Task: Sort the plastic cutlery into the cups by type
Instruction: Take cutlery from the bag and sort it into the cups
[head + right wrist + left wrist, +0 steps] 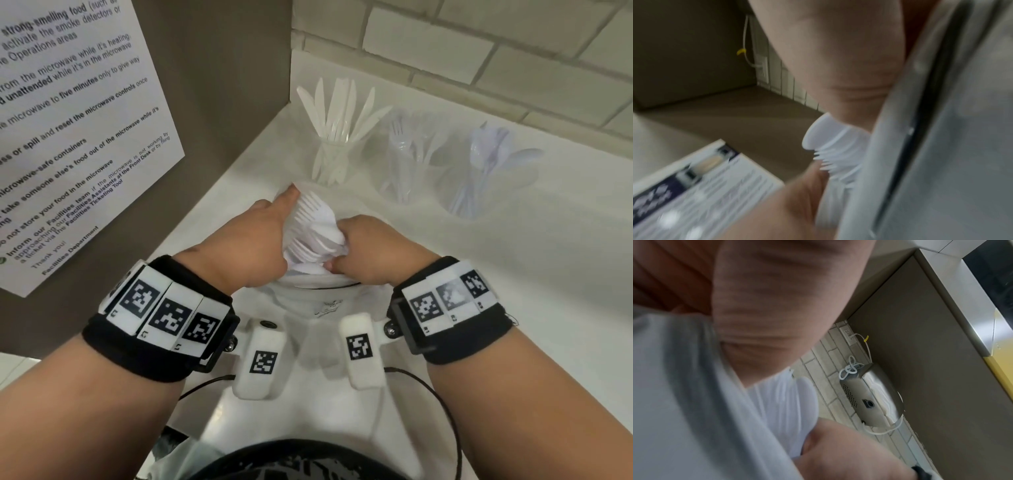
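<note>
Judging from the counter (513, 308), much is already sorted: knives fill the left cup (330, 164), forks the middle cup (404, 174), spoons the right cup (479, 185). A mixed bundle of cutlery (313, 236) is gripped between the left hand (246, 243) and right hand (370, 253), fingers curled round it, close to the chest; it remains unsorted.

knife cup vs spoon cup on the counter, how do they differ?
The knife cup stands nearest the brown side panel; the spoon cup stands furthest right. The knife cup holds opaque white knives fanned out, blades up; the spoon cup holds paler, bluish spoons, bowls up. Both are clear plastic, upright on the white counter, untouched by either hand.
</note>
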Motion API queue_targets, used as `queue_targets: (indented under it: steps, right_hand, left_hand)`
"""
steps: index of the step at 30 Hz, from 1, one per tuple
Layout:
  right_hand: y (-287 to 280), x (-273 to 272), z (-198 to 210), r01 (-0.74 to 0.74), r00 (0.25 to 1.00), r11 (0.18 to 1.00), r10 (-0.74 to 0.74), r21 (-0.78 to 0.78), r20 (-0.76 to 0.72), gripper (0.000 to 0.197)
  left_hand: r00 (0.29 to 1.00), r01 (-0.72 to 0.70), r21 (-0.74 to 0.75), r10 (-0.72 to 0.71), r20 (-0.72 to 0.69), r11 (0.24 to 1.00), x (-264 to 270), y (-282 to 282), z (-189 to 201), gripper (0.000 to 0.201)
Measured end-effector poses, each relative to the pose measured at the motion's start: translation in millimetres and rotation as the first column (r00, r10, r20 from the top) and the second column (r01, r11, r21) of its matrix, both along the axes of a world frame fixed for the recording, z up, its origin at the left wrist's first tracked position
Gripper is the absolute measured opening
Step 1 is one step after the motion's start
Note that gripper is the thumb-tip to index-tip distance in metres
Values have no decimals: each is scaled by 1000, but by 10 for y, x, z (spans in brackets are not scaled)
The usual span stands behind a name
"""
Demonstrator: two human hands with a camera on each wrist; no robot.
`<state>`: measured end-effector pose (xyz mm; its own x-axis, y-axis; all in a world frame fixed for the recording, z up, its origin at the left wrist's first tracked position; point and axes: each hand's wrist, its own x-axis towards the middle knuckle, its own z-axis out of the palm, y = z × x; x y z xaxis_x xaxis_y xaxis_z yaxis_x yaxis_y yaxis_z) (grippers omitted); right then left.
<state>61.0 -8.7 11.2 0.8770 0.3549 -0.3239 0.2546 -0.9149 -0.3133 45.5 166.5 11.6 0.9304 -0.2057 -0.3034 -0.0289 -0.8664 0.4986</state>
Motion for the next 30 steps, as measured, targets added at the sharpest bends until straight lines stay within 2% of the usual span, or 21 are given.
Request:
queue_targets:
  steps: [3, 5, 9, 12, 16, 19, 23, 25, 30]
  right_hand:
    - [-53, 32, 111, 38, 999, 989, -32, 141, -43, 35]
    - [-68, 32, 142, 41, 998, 983, -32, 176, -55, 37]
    - [-41, -1, 101, -68, 993, 996, 73, 55, -92, 42]
    - [-52, 23, 86, -61, 996, 998, 63, 34, -65, 35]
    - [-107, 37, 129, 36, 999, 985, -34, 171, -14, 27]
    - [-145, 7, 158, 70, 997, 961, -63, 269, -33, 26]
    - [-84, 9, 87, -75, 997, 995, 74, 70, 18, 33]
    - [-50, 16, 15, -87, 994, 996, 86, 17, 66, 33]
    - [-94, 10, 25, -31, 993, 997, 23, 68, 113, 22]
  left_hand:
    - [1000, -8, -3, 8, -8, 1000, 13, 22, 14, 102]
    - [1000, -8, -2, 8, 1, 1000, 10, 10, 26, 103]
    - [1000, 7, -1, -7, 30, 1000, -4, -32, 22, 103]
    - [999, -3, -15, 3, 40, 1000, -16, -42, 17, 104]
    - [999, -45, -50, 45, -4, 998, -7, 18, 19, 105]
    - [997, -66, -58, 64, -34, 996, 0, 37, 26, 103]
    - [998, -54, -87, 56, 15, 995, 19, -21, 43, 100]
    - [998, -47, -97, 50, 29, 994, 28, -33, 49, 99]
    - [997, -71, -111, 73, 12, 991, 0, 23, 44, 97]
